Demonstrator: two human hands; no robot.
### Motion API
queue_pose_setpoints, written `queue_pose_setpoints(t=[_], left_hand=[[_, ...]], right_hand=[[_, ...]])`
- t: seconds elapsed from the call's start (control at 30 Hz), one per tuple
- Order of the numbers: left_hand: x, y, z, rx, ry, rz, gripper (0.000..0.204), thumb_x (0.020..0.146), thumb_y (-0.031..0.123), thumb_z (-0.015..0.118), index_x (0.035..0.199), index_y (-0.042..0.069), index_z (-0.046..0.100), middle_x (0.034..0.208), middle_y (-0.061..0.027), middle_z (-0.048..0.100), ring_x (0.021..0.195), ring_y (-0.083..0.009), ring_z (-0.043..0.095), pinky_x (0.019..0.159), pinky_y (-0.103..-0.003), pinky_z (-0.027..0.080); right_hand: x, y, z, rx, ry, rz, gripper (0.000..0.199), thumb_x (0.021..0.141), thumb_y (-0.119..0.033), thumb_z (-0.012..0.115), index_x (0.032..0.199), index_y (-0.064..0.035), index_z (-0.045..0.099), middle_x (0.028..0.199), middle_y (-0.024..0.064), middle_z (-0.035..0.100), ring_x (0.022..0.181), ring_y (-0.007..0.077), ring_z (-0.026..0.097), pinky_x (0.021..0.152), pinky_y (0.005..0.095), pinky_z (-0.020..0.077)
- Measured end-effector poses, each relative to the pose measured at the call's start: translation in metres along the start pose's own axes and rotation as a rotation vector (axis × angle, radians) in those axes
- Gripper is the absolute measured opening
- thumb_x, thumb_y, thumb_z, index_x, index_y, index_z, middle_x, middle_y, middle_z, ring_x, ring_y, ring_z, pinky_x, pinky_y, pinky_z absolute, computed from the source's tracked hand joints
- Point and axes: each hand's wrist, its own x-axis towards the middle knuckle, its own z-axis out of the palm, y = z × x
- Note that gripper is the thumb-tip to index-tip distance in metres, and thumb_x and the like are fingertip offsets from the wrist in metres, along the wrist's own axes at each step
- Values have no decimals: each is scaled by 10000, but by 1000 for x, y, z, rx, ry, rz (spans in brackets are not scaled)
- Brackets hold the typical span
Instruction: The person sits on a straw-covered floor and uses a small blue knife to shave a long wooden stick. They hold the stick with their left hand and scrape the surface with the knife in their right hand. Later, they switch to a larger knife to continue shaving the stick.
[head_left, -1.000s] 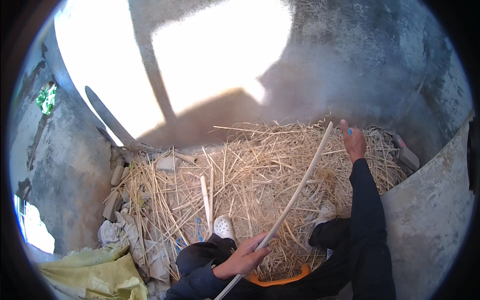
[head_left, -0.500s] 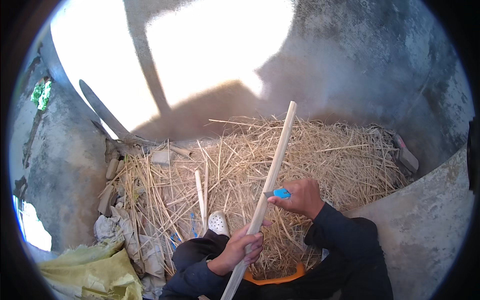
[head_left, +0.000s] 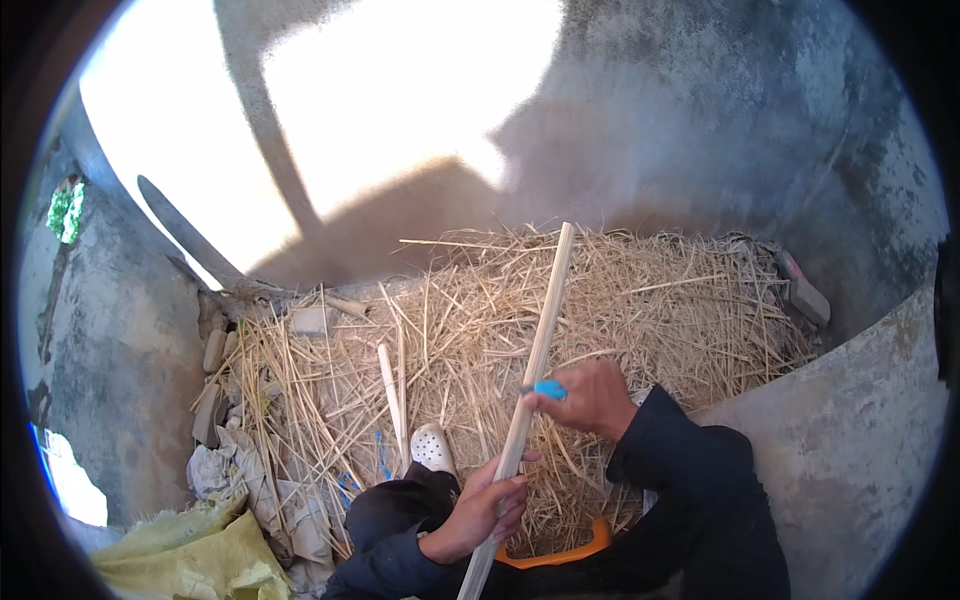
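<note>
A long, pale strip of wood or bamboo (head_left: pixel 541 350) stands slanted in front of me, its far end leaning right. My left hand (head_left: pixel 484 512) is closed around its lower part. Farther up, my right hand (head_left: pixel 592 398) grips a blue-handled utility knife (head_left: pixel 549 390). The short blade lies against the strip's right edge, apparently touching it; the right hand covers most of the handle. Between my legs shows the orange curved edge of an object (head_left: pixel 560 553), the rest of it hidden.
Loose straw (head_left: pixel 660 310) covers the floor. Two pale sticks (head_left: pixel 391 395) lie beside a white clog (head_left: pixel 433 447). A yellow-green sack (head_left: pixel 195 562) sits at lower left. Grey concrete walls (head_left: pixel 690 120) surround me, and a brick-like block (head_left: pixel 808 302) rests at the far right.
The strip's far end sits slightly lower, nearer me. My right hand and the knife have turned and dropped a little. The whole view has shifted slightly.
</note>
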Motion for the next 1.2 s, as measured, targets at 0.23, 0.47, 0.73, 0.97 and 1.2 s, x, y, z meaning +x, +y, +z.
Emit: queue_pose_setpoints(t=[0.23, 0.47, 0.73, 0.97, 1.2], left_hand=[[0, -14, 1, 174, 37, 128, 419, 935, 95, 435, 1344, 35, 366, 572, 27, 394, 415, -72, 378, 398, -230, 319], [-4, -9, 0, 282, 55, 124, 430, 935, 100, 433, 1353, 38, 357, 583, 33, 390, 431, -65, 377, 419, -221, 304], [-4, -13, 8, 275, 42, 168, 429, 936, 125, 453, 1349, 47, 368, 604, 32, 375, 444, -68, 362, 426, -217, 308], [-12, -26, 24, 218, 36, 141, 455, 937, 135, 472, 1363, 31, 354, 615, 23, 370, 436, -71, 345, 412, -221, 302], [-39, -43, 41, 155, 2, 88, 471, 942, 161, 486, 1358, -7, 341, 601, 25, 360, 422, -79, 336, 394, -223, 302]], right_hand=[[20, 19, -6, -36, 29, 84, 663, 805, -728, 506, 593, -115, 643, 427, 76, 503, 368, 247, 524, 402, 376, 416], [-2, 0, -1, -105, -22, -154, 694, 793, -745, 503, 557, -106, 636, 436, 66, 509, 383, 238, 539, 390, 368, 414], [21, 33, -9, -143, 141, -91, 690, 751, -757, 542, 515, -110, 586, 421, 55, 489, 372, 226, 520, 387, 365, 400], [29, 66, -29, -185, 201, 0, 725, 760, -775, 511, 493, -101, 541, 419, 62, 475, 385, 237, 518, 401, 393, 399], [49, 121, -45, -206, 303, 241, 778, 808, -784, 413, 515, -76, 543, 467, 91, 507, 437, 268, 537, 429, 434, 391]])
